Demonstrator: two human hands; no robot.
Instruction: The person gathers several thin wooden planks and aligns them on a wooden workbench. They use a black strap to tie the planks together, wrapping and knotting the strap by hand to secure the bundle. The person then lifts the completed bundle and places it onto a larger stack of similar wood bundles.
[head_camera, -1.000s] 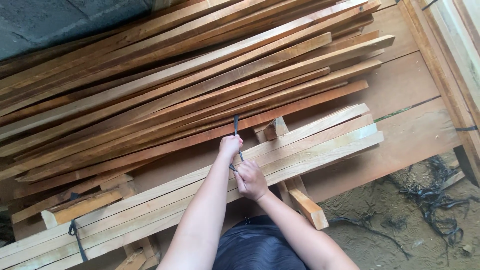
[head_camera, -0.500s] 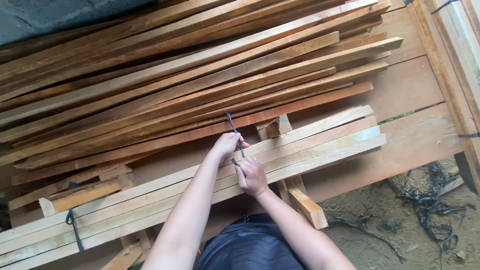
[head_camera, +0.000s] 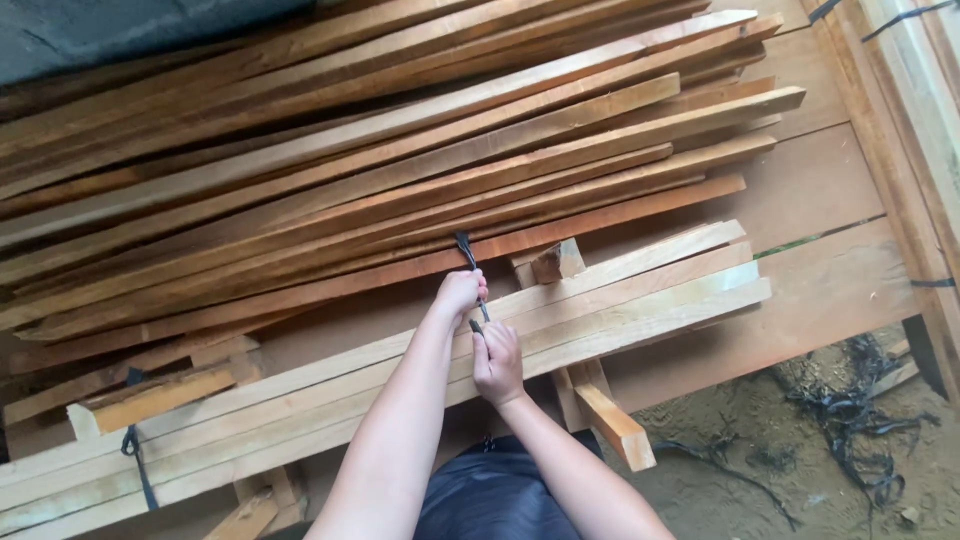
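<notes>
A bundle of pale wooden battens (head_camera: 640, 290) lies across the lower middle of the view. A dark plastic strap (head_camera: 466, 250) wraps around it near its middle. My left hand (head_camera: 460, 293) is closed on that strap above the bundle. Just below it, my right hand (head_camera: 496, 360) is closed on the same strap, pressing on the battens' top face. Both forearms reach up from the bottom edge. A second dark strap (head_camera: 133, 455) binds the bundle at its left end.
A large heap of reddish planks (head_camera: 400, 150) slopes across the upper view, resting on a plywood sheet (head_camera: 820, 200). Short wood blocks (head_camera: 610, 420) support the bundle. Cut black strapping (head_camera: 850, 440) litters the dirt floor at lower right. More strapped timber (head_camera: 920, 90) stands at the right edge.
Both hands stay on the strap; my left hand has shifted slightly along it. The view has drifted a little.
</notes>
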